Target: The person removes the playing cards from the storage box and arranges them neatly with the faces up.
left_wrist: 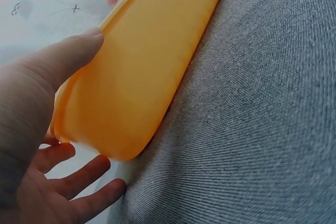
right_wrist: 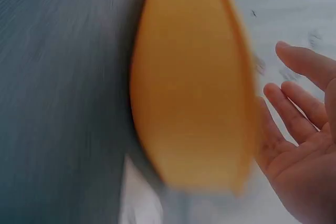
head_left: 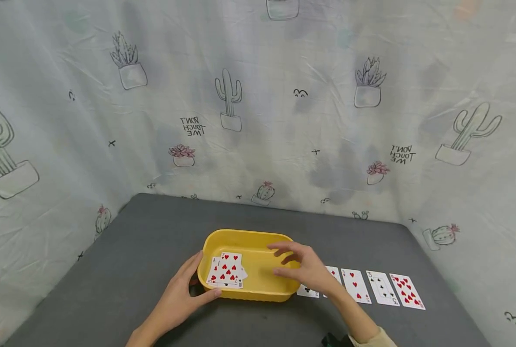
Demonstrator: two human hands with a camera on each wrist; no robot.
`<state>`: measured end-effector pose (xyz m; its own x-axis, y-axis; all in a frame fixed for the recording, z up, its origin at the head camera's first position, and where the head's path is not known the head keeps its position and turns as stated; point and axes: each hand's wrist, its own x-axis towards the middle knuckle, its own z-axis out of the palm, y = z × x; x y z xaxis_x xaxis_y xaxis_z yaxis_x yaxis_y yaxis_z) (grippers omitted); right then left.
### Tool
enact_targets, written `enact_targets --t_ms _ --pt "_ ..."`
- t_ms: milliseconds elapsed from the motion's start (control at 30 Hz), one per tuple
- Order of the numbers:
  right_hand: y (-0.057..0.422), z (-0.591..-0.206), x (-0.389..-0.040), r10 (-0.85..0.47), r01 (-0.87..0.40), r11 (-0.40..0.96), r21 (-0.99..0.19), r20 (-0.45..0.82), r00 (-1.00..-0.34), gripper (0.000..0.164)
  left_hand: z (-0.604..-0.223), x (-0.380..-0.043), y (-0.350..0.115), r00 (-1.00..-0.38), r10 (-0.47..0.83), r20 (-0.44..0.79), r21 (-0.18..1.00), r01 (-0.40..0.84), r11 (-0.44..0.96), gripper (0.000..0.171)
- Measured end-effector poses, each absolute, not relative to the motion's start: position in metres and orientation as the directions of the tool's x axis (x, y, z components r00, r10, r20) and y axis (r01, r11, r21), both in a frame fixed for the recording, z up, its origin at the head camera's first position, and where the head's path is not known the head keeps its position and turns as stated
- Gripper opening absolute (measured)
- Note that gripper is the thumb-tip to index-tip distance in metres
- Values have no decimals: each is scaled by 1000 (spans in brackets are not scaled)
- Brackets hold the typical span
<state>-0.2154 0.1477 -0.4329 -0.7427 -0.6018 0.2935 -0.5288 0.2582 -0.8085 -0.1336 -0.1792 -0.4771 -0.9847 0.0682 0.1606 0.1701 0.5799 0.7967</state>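
The right hand (head_left: pixel 305 264), loosely spread and empty, hovers over the right end of the oblong yellow plastic tray (head_left: pixel 258 294); the left hand (head_left: pixel 179 298) grips its left end. The tray's long axis runs between them; a pile of rectangular white playing cards (head_left: pixel 227 272) lies inside, nearer the left hand.

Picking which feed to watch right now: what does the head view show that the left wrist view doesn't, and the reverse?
Only the head view shows the cards inside the yellow tray and the faces of the row of cards to its right.

Only the left wrist view clearly shows fingertips spread at the tray's end, and the gray cloth's fine weave.

Both show the tray, the left hand with its thumb at the rim, the right hand's fingers and the patterned backdrop.
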Motion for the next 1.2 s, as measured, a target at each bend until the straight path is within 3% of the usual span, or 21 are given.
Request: enact_targets --t_ms 133,267,533,833,1200 --pt "107 -444 -232 -652 -496 266 -827 225 -724 54 -476 -133 -180 -984 79 157 790 173 589 109" --pt "79 -452 -239 -642 -456 340 -822 152 -752 61 -474 -133 -178 -984 80 161 793 178 583 109" --pt "56 -460 -239 -620 -430 506 -748 31 -784 77 -476 -134 -179 -986 73 147 793 162 587 109" --pt "52 -467 -239 -613 -484 583 -652 38 -789 88 -480 -133 -181 -982 76 174 790 185 584 108" --pt "47 -462 -235 -630 -548 616 -567 63 -774 90 -478 -133 -180 -983 76 166 775 178 607 109"
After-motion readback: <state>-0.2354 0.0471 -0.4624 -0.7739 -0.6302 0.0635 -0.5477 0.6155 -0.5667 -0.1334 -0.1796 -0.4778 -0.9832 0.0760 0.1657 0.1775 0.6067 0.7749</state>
